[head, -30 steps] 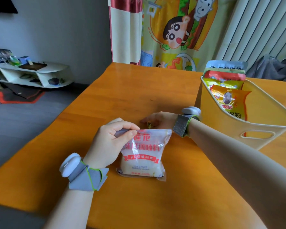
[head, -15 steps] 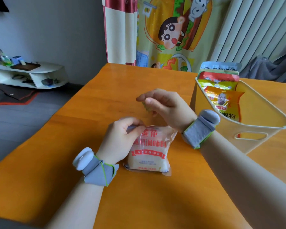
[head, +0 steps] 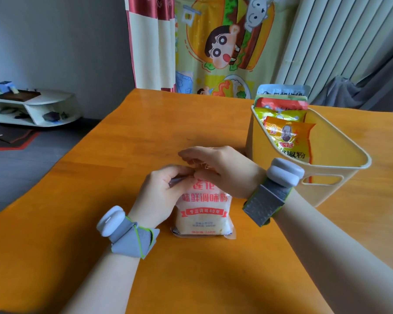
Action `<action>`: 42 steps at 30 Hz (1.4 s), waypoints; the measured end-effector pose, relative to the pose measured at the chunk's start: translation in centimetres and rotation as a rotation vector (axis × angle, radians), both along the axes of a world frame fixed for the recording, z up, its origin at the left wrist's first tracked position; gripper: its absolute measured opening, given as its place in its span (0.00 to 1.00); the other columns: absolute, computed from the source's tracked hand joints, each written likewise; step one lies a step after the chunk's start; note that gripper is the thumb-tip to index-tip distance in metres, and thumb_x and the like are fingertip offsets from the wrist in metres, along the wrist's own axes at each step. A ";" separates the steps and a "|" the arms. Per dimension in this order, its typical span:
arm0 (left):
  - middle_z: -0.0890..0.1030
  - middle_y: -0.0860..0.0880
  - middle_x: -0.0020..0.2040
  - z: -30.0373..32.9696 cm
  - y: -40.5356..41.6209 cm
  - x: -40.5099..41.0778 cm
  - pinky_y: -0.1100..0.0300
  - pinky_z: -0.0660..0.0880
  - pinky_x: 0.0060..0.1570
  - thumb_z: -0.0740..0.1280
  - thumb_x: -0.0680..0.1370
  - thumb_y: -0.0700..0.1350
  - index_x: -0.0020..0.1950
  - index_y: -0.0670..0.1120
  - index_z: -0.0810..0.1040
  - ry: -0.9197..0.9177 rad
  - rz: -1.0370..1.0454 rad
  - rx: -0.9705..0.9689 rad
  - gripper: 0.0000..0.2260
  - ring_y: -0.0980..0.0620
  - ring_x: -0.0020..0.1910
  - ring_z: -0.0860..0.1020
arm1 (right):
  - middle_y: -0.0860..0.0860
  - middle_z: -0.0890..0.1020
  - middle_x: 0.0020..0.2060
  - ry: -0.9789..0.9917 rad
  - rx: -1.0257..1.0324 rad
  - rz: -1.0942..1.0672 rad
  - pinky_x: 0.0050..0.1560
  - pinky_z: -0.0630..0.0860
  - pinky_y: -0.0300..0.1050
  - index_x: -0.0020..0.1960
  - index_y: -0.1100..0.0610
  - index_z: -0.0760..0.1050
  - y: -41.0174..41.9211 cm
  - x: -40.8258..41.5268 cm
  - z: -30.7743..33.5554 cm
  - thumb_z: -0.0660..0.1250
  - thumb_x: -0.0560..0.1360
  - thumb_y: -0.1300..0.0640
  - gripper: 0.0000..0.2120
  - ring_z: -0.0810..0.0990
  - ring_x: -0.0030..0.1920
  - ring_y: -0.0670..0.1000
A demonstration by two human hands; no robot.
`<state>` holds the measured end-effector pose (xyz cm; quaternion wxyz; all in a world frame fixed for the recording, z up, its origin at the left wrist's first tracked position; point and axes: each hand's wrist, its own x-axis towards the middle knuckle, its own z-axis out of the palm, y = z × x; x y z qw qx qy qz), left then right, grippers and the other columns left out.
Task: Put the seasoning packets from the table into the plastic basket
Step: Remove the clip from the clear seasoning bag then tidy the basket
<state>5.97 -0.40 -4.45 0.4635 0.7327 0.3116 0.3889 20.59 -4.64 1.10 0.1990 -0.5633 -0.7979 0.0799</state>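
A clear seasoning packet (head: 204, 214) with white powder and red print lies flat on the orange table (head: 100, 200). My left hand (head: 161, 196) pinches its top left corner. My right hand (head: 222, 171) lies over the packet's top edge, fingers curled onto it next to the left hand. The cream plastic basket (head: 340, 184) stands to the right, close to my right wrist. Several packets stand upright at its far end, the front one yellow-orange (head: 290, 137) with a portrait.
Both wrists carry grey straps with white trackers. Behind the table hang a cartoon curtain (head: 220, 46) and a white radiator (head: 340, 41). A low white shelf (head: 32, 107) sits on the floor at left.
My right hand, raised above the table half a second ago, has come down onto the packet's top edge. My left hand keeps its pinch on the corner.
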 end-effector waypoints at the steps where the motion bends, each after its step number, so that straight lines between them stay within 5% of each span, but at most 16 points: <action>1: 0.80 0.57 0.41 -0.1 0.0 -0.1 0.77 0.72 0.36 0.66 0.74 0.39 0.40 0.57 0.78 0.006 -0.006 0.009 0.12 0.69 0.39 0.78 | 0.57 0.79 0.61 -0.008 0.005 -0.009 0.59 0.72 0.44 0.68 0.59 0.67 0.0 0.0 -0.1 0.62 0.76 0.64 0.21 0.78 0.60 0.53; 7: 0.84 0.60 0.35 -0.9 0.3 -0.2 0.71 0.75 0.37 0.66 0.74 0.39 0.40 0.56 0.80 -0.042 -0.032 -0.079 0.11 0.62 0.39 0.81 | 0.56 0.75 0.66 -0.046 0.040 -0.004 0.62 0.72 0.47 0.72 0.60 0.60 -0.2 -0.5 -1.0 0.59 0.76 0.66 0.25 0.75 0.64 0.53; 13: 0.84 0.56 0.36 -1.0 0.1 0.0 0.70 0.75 0.37 0.67 0.74 0.38 0.41 0.54 0.81 -0.091 -0.026 -0.081 0.10 0.61 0.39 0.81 | 0.59 0.76 0.64 0.126 0.051 0.020 0.63 0.71 0.41 0.70 0.63 0.64 -0.3 0.0 -2.0 0.53 0.76 0.63 0.22 0.75 0.64 0.52; 18: 0.80 0.56 0.42 -0.8 0.0 0.0 0.74 0.74 0.39 0.66 0.74 0.36 0.41 0.54 0.79 -0.076 -0.011 0.033 0.12 0.65 0.41 0.80 | 0.53 0.77 0.41 0.228 0.269 -0.124 0.43 0.68 0.28 0.55 0.63 0.76 -0.1 0.3 -2.1 0.50 0.71 0.68 0.20 0.71 0.41 0.44; 21: 0.78 0.58 0.42 -0.8 -0.1 -0.3 0.76 0.73 0.40 0.66 0.74 0.36 0.41 0.55 0.78 -0.050 0.009 0.125 0.13 0.67 0.43 0.78 | 0.49 0.74 0.39 0.135 0.249 -0.209 0.40 0.69 0.31 0.49 0.61 0.77 -0.4 0.8 -2.2 0.52 0.72 0.60 0.16 0.71 0.38 0.46; 23: 0.78 0.59 0.42 -0.9 0.0 -0.5 0.76 0.72 0.41 0.67 0.74 0.37 0.42 0.56 0.78 -0.042 0.026 0.183 0.13 0.67 0.44 0.77 | 0.53 0.75 0.38 -0.034 0.207 -0.181 0.39 0.75 0.48 0.46 0.58 0.79 -0.7 1.0 -2.4 0.58 0.73 0.52 0.14 0.75 0.37 0.55; 25: 0.77 0.61 0.42 -0.9 0.0 -0.7 0.77 0.72 0.41 0.67 0.74 0.37 0.44 0.54 0.78 -0.035 0.042 0.232 0.11 0.67 0.45 0.76 | 0.50 0.69 0.35 -0.163 0.215 -0.140 0.35 0.74 0.50 0.41 0.55 0.81 -0.8 1.1 -2.5 0.59 0.71 0.46 0.16 0.71 0.34 0.56; 29: 0.77 0.61 0.40 -1.0 0.0 -0.9 0.75 0.73 0.40 0.68 0.73 0.38 0.44 0.56 0.77 -0.047 0.048 0.244 0.11 0.67 0.44 0.77 | 0.51 0.72 0.31 -0.144 0.232 -0.055 0.34 0.72 0.50 0.38 0.56 0.81 -0.5 1.0 -2.3 0.61 0.72 0.50 0.14 0.68 0.31 0.54; 33: 0.82 0.60 0.37 -1.3 0.1 -1.0 0.66 0.78 0.37 0.69 0.72 0.38 0.47 0.59 0.76 -0.199 0.062 -0.008 0.15 0.60 0.38 0.80 | 0.52 0.75 0.32 -0.100 0.213 -0.055 0.36 0.72 0.52 0.39 0.57 0.81 -0.3 1.2 -2.6 0.60 0.73 0.51 0.15 0.71 0.32 0.56; 35: 0.83 0.61 0.38 -1.5 0.0 -0.7 0.65 0.78 0.38 0.69 0.72 0.37 0.46 0.58 0.77 -0.250 0.029 -0.110 0.14 0.60 0.39 0.81 | 0.49 0.71 0.32 -0.044 0.201 -0.055 0.40 0.70 0.48 0.40 0.59 0.82 -0.3 1.4 -2.8 0.60 0.73 0.51 0.15 0.69 0.33 0.51; 39: 0.82 0.66 0.38 -1.4 -0.4 -0.5 0.73 0.74 0.37 0.67 0.74 0.36 0.41 0.57 0.77 -0.165 0.031 0.071 0.14 0.64 0.40 0.80 | 0.44 0.70 0.30 0.043 0.101 -0.089 0.41 0.65 0.32 0.41 0.60 0.82 -0.3 1.3 -2.6 0.64 0.72 0.53 0.13 0.69 0.37 0.36; 42: 0.82 0.67 0.36 -1.6 -0.4 -0.4 0.75 0.73 0.37 0.65 0.75 0.34 0.39 0.56 0.78 -0.167 0.062 0.079 0.16 0.66 0.39 0.79 | 0.42 0.74 0.35 0.189 0.090 -0.180 0.46 0.69 0.31 0.44 0.58 0.80 -0.7 0.8 -2.1 0.59 0.71 0.59 0.11 0.72 0.40 0.41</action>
